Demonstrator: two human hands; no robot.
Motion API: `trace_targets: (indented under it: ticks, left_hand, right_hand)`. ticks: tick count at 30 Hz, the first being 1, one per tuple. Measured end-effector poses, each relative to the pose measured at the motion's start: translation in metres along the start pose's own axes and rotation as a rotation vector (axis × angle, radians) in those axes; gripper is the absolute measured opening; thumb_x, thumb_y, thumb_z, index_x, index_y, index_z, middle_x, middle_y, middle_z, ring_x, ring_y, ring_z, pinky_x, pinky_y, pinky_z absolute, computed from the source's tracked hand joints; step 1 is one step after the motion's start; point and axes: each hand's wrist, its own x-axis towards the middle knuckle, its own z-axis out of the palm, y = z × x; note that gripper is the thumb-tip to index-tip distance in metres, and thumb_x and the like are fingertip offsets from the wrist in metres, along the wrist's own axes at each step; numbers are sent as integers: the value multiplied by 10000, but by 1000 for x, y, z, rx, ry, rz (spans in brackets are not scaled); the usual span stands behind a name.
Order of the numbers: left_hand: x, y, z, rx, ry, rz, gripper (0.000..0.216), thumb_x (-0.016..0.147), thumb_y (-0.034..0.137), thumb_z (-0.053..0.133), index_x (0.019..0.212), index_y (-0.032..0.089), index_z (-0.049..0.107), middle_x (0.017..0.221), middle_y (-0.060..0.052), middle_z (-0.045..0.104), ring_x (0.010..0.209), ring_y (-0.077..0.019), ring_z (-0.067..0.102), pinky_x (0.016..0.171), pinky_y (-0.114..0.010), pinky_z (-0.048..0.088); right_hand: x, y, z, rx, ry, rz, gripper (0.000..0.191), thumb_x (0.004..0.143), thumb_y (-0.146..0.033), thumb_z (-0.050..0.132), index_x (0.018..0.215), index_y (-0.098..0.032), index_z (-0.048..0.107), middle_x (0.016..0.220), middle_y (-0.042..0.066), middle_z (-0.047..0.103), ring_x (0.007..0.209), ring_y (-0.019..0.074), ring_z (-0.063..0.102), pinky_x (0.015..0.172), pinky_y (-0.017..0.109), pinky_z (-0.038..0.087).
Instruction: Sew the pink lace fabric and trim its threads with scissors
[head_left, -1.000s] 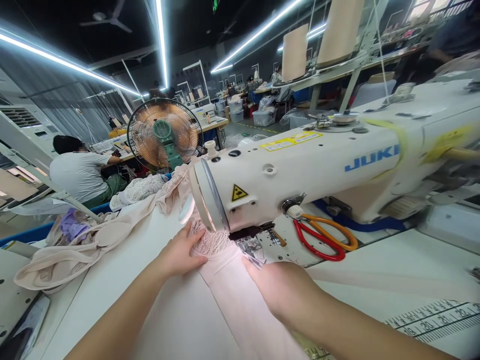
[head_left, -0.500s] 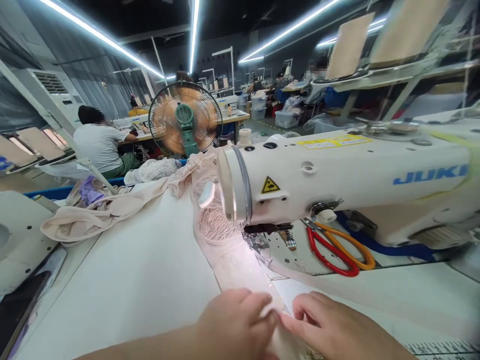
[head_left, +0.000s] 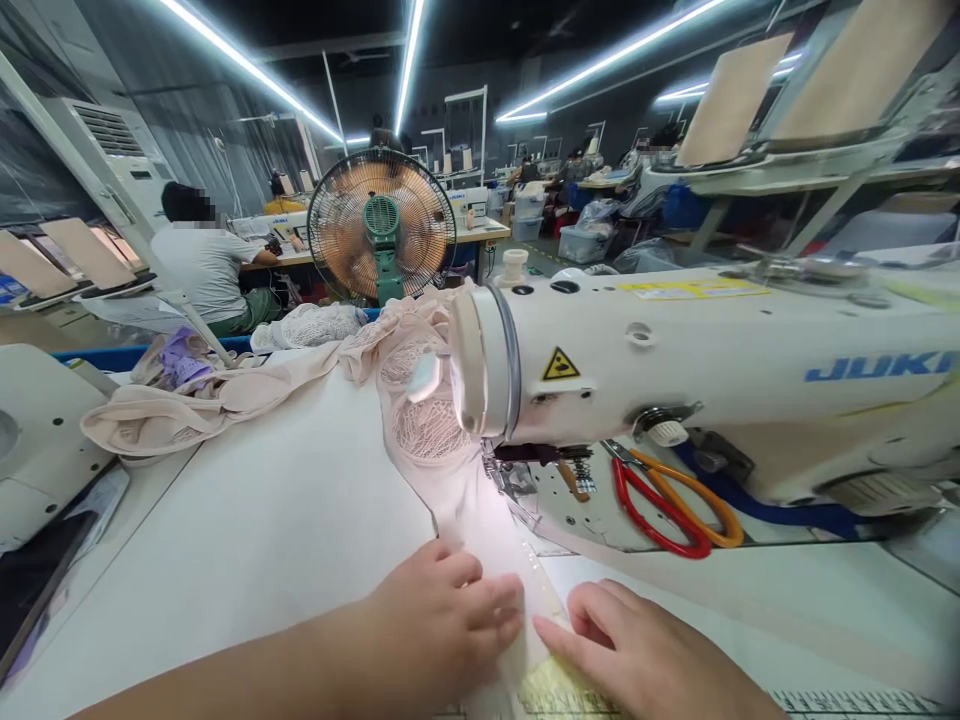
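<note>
A pale pink fabric strip with a lace part [head_left: 442,470] runs from under the presser foot [head_left: 517,480] of a white JUKI sewing machine [head_left: 675,370] toward me. My left hand [head_left: 442,620] rests curled on the fabric at the near table edge. My right hand [head_left: 637,650] lies just right of it, fingers pressing the strip's edge. Both hands sit well short of the needle area.
Red and orange handled scissors [head_left: 667,500] lie on the machine bed. A heap of pink garments [head_left: 195,400] lies at the far left of the white table [head_left: 262,530]. An orange fan [head_left: 381,225] stands behind. A seated person [head_left: 206,265] works at the back left.
Both hands have drawn back from the presser foot to the near table edge, close together on the fabric. The view has tilted up and shifted.
</note>
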Motion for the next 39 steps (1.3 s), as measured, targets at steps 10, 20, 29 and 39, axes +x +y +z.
trace_targets:
  ticks: [10, 20, 29, 39]
  left_hand:
    - [-5, -29, 12, 29, 26, 0, 262, 946, 264, 492, 1192, 218, 568, 1337, 5, 554, 927, -175, 531, 736, -328, 364]
    - [0, -52, 10, 80, 38, 12, 226, 934, 272, 502, 1131, 291, 610, 1264, 13, 603, 894, -184, 557, 764, -336, 380]
    - [4, -70, 7, 144, 61, 29, 212, 973, 262, 458, 1091, 281, 633, 1197, 4, 646, 858, -184, 557, 793, -347, 371]
    - [9, -92, 4, 175, 30, 48, 217, 935, 203, 490, 1098, 254, 624, 1207, -31, 641, 924, -199, 578, 805, -357, 361]
  right_hand:
    - [15, 8, 6, 24, 78, 93, 468, 691, -79, 550, 1114, -270, 612, 744, 9, 526, 629, 162, 481, 523, 271, 228]
    - [41, 12, -19, 1, -206, 213, 610, 730, -114, 540, 1309, -306, 525, 868, 66, 658, 702, 255, 628, 479, 277, 175]
    - [60, 9, -33, -40, -312, 273, 718, 703, -55, 534, 1375, -294, 459, 710, 34, 685, 577, 211, 628, 425, 281, 169]
    - [88, -6, -48, -30, -480, 442, 913, 652, 3, 571, 1487, -197, 261, 702, 92, 727, 635, 294, 686, 427, 285, 279]
